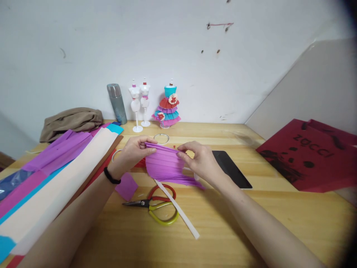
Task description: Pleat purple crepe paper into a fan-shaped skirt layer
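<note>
A pleated piece of purple crepe paper [166, 163] is stretched between my two hands above the table. My left hand [137, 150] pinches its upper left corner between thumb and fingers. At the upper right edge, my right hand [199, 160] grips the same paper. Folds run across the sheet, and its lower edge trails to the right. Below it lie scissors [145, 203] with one red and one yellow handle, blades pointing left. A narrow white strip [178, 210] rests across the handles. A small purple paper scrap [126, 187] sits beside my left wrist.
Coloured paper sheets [69, 173] are stacked at left, near brown cloth [72, 121] and a flask [117, 104]. Two white dress forms [135, 106] and one in a ruffled paper dress [167, 108] stand behind. A dark tablet [231, 169] and red bag [304, 160] lie right.
</note>
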`<state>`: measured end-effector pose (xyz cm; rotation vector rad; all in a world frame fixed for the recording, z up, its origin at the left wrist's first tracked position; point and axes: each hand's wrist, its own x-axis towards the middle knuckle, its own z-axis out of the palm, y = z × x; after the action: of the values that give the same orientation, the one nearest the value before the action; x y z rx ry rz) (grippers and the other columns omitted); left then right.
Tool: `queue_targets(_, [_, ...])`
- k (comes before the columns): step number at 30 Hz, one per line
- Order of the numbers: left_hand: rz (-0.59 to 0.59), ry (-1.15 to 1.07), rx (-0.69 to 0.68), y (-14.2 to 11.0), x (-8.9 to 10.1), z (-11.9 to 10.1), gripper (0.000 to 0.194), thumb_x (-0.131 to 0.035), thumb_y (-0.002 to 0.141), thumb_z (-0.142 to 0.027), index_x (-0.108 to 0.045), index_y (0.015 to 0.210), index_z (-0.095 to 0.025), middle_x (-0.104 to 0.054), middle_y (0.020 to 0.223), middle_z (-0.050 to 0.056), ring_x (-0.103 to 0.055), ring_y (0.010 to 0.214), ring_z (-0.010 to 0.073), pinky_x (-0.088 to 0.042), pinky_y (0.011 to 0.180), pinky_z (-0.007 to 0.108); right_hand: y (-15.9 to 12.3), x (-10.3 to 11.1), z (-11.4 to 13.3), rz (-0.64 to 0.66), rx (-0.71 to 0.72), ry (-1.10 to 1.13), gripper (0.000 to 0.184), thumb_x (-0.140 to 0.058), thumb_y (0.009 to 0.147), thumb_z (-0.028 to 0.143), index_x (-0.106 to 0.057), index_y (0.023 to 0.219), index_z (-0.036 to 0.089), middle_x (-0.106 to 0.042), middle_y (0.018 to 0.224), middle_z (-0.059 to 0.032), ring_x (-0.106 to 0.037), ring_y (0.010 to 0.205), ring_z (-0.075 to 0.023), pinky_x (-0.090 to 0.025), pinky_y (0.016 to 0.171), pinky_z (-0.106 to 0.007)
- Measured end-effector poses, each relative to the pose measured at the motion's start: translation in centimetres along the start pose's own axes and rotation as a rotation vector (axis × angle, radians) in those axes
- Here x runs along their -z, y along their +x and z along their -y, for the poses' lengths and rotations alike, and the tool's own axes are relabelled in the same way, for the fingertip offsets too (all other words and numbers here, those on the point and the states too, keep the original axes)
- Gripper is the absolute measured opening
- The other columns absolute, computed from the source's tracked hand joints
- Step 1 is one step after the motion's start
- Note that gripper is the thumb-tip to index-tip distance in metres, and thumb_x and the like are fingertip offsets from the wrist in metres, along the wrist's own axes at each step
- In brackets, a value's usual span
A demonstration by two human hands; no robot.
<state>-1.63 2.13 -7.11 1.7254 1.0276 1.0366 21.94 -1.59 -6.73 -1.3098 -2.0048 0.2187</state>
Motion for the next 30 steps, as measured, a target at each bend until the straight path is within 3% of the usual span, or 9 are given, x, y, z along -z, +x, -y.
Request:
queue_targets(5, [0.018, -0.026, 0.024, -0.1, -0.3, -0.4, 0.035, -0.076, 0.065, -0.029, -0.07, 0.096, -0.013, -0.068, 0.079, 0.005, -0.061, 0.072, 0.0158, -0.049, 0.064, 0.026, -0.1, -0.2, 0.4, 0.037, -0.007, 0.077, 0.005, -0.065, 0.08, 0.018, -0.07, 0.08, 0.019, -0.073, 0.085, -0.0059, -0.066, 0.082, -0.021, -0.048, 0.075, -0.033])
queue_targets(10, [0.026, -0.047, 0.07, -0.2, -0.5, -0.7, 0.043, -0.073, 0.067, -0.024, -0.068, 0.108, -0.013, -0.059, 0.066, -0.002, -0.048, 0.056, 0.0084, -0.038, 0.05, 0.02, -0.1, -0.9, 0.3, 0.07, -0.026, 0.139, 0.009, -0.063, 0.081, 0.019, -0.069, 0.075, 0.02, -0.073, 0.08, -0.0045, -0.065, 0.076, -0.0197, -0.047, 0.071, -0.031])
queue_targets(17, [0.038, -0.018, 0.038, -0.2, -0.4, 0.2, 0.047, -0.072, 0.069, -0.024, -0.066, 0.115, -0.013, -0.055, 0.066, -0.002, -0.044, 0.056, 0.0078, -0.035, 0.048, 0.019, -0.2, -1.1, 0.1, 0.074, -0.001, 0.137, 0.015, -0.059, 0.083, 0.022, -0.067, 0.07, 0.019, -0.07, 0.074, -0.0037, -0.063, 0.07, -0.0184, -0.044, 0.066, -0.03])
queue_targets(22, [0.034, -0.024, 0.027, -0.4, -0.6, -0.3, 0.049, -0.073, 0.07, -0.028, -0.066, 0.116, -0.014, -0.05, 0.06, -0.005, -0.036, 0.05, 0.0052, -0.029, 0.045, 0.018, -0.2, -1.2, 0.0, 0.065, 0.018, 0.128, 0.019, -0.058, 0.083, 0.021, -0.064, 0.066, 0.019, -0.069, 0.07, -0.0031, -0.062, 0.068, -0.0179, -0.043, 0.065, -0.029])
queue_targets(30, [-0.022, 0.017, -0.012, -0.4, -0.9, -0.2, 0.038, -0.07, 0.072, -0.025, -0.07, 0.108, -0.015, -0.063, 0.073, 0.001, -0.044, 0.056, 0.0065, -0.036, 0.048, 0.018, -0.3, -0.9, 0.4, 0.061, 0.016, 0.146, 0.015, -0.059, 0.084, 0.023, -0.068, 0.072, 0.02, -0.071, 0.075, -0.0039, -0.064, 0.071, -0.0191, -0.046, 0.067, -0.03])
